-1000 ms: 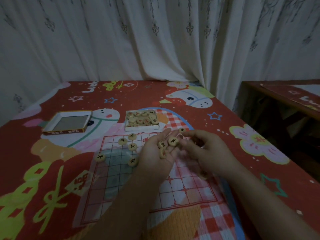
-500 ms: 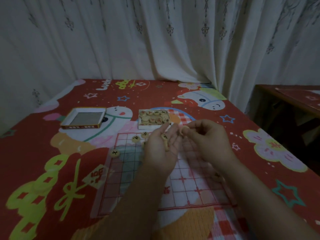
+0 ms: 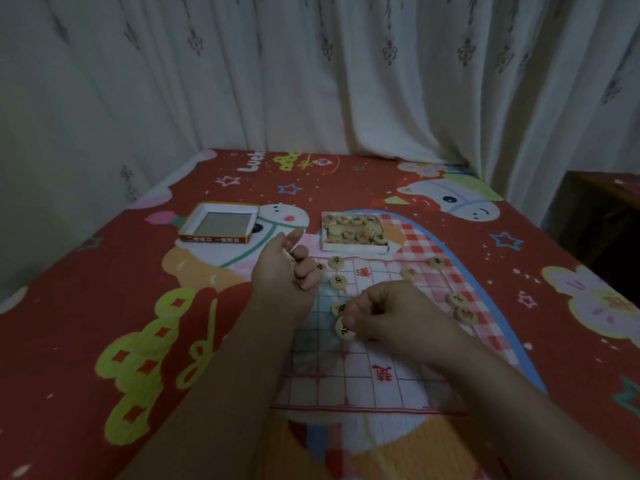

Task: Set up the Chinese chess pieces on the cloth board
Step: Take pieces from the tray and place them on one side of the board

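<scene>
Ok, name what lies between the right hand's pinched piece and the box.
Three pieces in a line on the cloth board, per the head view.

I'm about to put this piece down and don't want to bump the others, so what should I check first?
1. Grip: the right hand pinches the chess piece at its fingertips, over the board: ok.
2. Face: a dark character faces up; which character it is: cannot tell.
3. Landing spot: the neighbouring piece sits just beyond it; whether they touch: cannot tell.
4. Cloth board: the near part lies flat: ok.
5. Left hand: curled round spare pieces, off to the side of the landing spot: ok.
6. Box: more pieces lie in it, behind the board: ok.
</scene>
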Motion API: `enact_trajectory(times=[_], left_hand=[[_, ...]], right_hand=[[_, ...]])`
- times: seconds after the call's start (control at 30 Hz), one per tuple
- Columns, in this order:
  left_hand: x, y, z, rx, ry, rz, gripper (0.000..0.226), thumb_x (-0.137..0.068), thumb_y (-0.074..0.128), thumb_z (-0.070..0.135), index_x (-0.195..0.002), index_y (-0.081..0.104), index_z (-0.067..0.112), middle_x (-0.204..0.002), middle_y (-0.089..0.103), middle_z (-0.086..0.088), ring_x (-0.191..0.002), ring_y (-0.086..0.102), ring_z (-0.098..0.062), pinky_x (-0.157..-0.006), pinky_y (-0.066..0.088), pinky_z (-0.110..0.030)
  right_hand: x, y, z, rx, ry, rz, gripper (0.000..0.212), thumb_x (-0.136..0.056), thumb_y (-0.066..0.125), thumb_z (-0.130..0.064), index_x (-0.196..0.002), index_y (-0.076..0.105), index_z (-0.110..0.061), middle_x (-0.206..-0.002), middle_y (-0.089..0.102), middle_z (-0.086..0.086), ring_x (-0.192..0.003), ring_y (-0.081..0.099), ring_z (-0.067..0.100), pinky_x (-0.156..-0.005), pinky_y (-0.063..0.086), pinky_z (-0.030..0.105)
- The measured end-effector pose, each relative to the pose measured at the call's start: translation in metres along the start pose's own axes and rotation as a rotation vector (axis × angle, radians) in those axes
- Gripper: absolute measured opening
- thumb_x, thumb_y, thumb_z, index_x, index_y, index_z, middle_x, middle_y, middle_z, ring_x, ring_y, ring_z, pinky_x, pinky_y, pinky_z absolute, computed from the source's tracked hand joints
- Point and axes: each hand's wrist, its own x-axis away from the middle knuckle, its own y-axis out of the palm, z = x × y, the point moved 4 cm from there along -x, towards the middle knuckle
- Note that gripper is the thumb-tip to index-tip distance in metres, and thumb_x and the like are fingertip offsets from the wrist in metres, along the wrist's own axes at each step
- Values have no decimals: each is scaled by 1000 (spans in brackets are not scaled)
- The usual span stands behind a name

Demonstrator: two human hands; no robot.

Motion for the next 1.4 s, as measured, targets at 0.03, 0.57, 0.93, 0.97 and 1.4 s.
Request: enact_trajectory(times=[0.03, 0.57, 0.93, 0.97, 1.4], left_hand=[[-1, -2, -1, 19, -11, -10, 34, -107, 30, 37, -93, 53, 16, -57, 43, 4, -34, 28, -9, -33, 23, -16], [10, 13, -21, 189, -4, 10, 35, -104, 37, 32, -80, 52, 11, -61, 49, -4, -57, 56, -21, -60, 47, -35], [23, 21, -35, 93, -17, -90, 25, -95, 36, 11, -103, 59, 12, -111, 72, -11, -111, 67, -30, -92, 51, -48], [22, 20, -34, 83, -7, -79, 27, -95, 34, 9, -105, 59, 12, -114, 71, -12, -114, 65, -31, -95, 50, -49], [4, 16, -31, -5, 71, -52, 30, -101, 50, 32, -118, 55, 9, -85, 67, -5, -76, 73, -20, -76, 59, -40]], right_hand=[[-1, 2, -1, 19, -3, -2, 22, -88, 70, -16, -67, 69, -18, -61, 67, -8, -58, 60, -5, -61, 49, 13], [8, 8, -2, -9, -78, 64, 13, -93, 63, -17, -84, 72, -21, -76, 70, 0, -63, 64, 4, -60, 52, 19], [-16, 16, -23, -68, -171, 270, 22, -85, 72, -38, -101, 68, -23, -85, 64, -6, -60, 54, -3, -56, 41, 16], [-17, 17, -24, -64, -175, 272, 22, -86, 71, -37, -101, 69, -22, -85, 64, -7, -61, 54, -4, -57, 41, 16], [-4, -36, -3, -249, -159, 402, 17, -83, 77, -13, -94, 71, -25, -82, 69, -6, -73, 66, 6, -66, 56, 21]])
